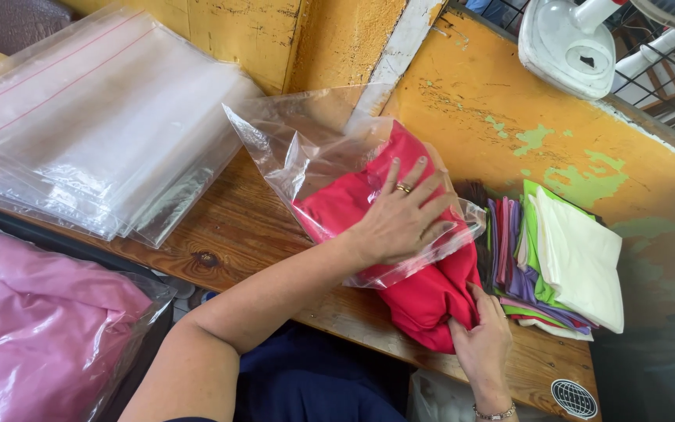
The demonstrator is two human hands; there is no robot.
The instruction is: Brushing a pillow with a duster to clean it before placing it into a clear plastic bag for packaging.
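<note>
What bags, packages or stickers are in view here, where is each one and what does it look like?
Clear plastic bag: centre of the bench, crinkled, half over a folded red garment; left hand flat on it.
Stack of empty clear bags: upper left, flat, thin red lines near the tops.
Bagged pink garment: lower left.
Round sticker: bench edge, lower right, black with white globe grid.

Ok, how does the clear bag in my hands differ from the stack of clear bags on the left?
The clear bag is open and crumpled, with a folded red garment partly inside; the stack of clear bags lies flat and empty. The left hand presses on the single bag while the right hand grips the garment; nothing touches the stack. Both rest on the wooden table.
</note>
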